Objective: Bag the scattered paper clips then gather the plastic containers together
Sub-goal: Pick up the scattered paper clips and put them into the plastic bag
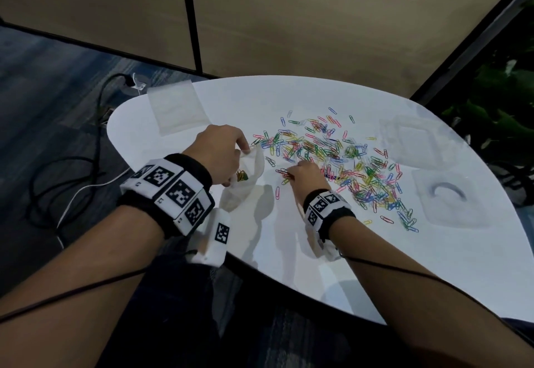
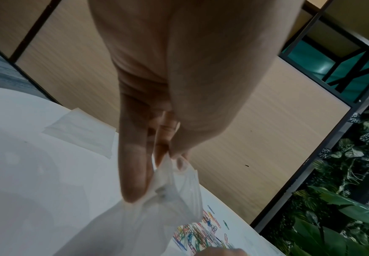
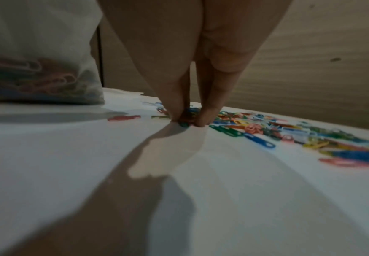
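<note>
Paper clips (image 1: 341,162): too many to count, scattered mid-desk (image 1: 375,266). Left hand (image 1: 222,155) pinching open bag (image 1: 245,176) beside them; right hand (image 1: 306,175) pinching clips. Three clear containers (image 1: 419,142) around pile.

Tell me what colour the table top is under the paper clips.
White: the table top is plain glossy white, seen best in the head view.
</note>
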`<act>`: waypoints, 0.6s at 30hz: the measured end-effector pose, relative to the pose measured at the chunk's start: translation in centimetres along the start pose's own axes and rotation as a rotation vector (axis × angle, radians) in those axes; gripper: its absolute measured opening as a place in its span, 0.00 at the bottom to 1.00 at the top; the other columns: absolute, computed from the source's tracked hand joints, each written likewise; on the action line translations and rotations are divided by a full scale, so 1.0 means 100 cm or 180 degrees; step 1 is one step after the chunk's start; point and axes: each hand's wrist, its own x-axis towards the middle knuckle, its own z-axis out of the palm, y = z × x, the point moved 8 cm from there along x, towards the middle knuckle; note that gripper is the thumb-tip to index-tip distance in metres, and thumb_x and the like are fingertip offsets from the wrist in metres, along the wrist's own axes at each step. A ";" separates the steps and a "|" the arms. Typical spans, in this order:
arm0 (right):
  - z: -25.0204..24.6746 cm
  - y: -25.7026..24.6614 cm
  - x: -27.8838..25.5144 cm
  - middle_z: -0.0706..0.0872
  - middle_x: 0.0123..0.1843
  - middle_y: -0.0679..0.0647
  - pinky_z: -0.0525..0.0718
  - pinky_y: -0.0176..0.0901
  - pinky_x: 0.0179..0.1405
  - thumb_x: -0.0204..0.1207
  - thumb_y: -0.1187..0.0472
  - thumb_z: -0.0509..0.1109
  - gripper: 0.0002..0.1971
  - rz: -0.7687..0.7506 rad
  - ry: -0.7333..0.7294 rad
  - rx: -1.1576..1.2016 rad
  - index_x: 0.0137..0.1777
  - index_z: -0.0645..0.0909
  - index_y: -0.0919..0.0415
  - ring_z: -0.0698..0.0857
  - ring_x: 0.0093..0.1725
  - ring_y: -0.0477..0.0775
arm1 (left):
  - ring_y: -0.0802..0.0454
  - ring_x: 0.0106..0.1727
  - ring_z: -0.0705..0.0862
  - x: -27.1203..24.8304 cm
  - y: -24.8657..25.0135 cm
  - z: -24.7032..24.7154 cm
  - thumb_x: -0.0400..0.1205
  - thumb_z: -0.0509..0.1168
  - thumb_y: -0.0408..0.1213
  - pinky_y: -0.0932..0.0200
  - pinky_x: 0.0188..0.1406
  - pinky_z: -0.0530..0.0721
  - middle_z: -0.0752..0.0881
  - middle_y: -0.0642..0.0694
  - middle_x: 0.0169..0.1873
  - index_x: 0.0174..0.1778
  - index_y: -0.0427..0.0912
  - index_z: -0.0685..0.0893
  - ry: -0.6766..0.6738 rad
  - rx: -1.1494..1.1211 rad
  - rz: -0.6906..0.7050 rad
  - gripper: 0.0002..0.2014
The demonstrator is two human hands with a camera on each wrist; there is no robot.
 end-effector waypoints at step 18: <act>-0.085 0.032 -0.032 0.91 0.47 0.65 0.90 0.41 0.50 0.72 0.76 0.74 0.08 0.1217 -0.0157 0.5181 0.51 0.87 0.74 0.91 0.45 0.57 | 0.39 0.39 0.93 0.001 0.022 0.014 0.84 0.57 0.25 0.48 0.44 0.93 0.87 0.37 0.49 0.58 0.43 0.85 -0.0100 0.0130 0.0080 0.15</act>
